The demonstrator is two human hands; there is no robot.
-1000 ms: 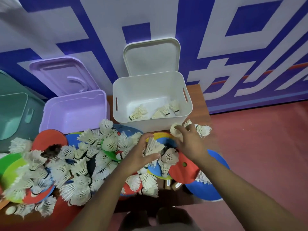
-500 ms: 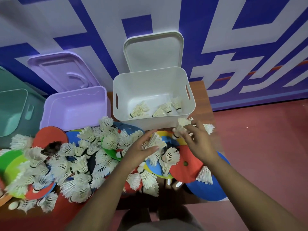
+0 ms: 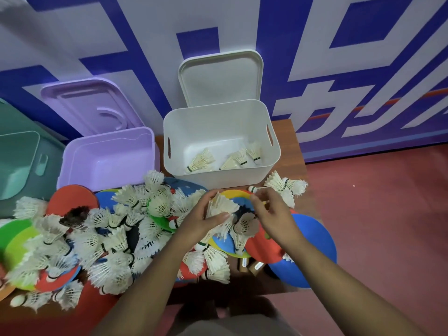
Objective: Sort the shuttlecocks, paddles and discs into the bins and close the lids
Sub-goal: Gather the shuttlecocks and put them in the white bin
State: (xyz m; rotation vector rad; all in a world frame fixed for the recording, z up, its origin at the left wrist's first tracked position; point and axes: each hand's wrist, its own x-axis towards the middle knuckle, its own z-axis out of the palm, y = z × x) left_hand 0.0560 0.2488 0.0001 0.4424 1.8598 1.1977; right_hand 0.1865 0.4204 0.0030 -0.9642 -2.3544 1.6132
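- Head view: left hand [image 3: 201, 219] grips a white shuttlecock [image 3: 221, 204], fingers curled around it.
- Right hand [image 3: 275, 213], just beside, pinches something small; cannot tell what.
- White bin [image 3: 218, 132] beyond both hands, lid off, shuttlecocks inside.

- The white wall [image 3: 145, 32] behind the bins carries very large blue block strokes, parts of oversized characters cut off by the frame; no whole character can be read.
- An orange-red stripe [image 3: 363, 107] crosses the lettering at right.
- No label, brand or number can be read on the bins, lids, discs or shuttlecocks.
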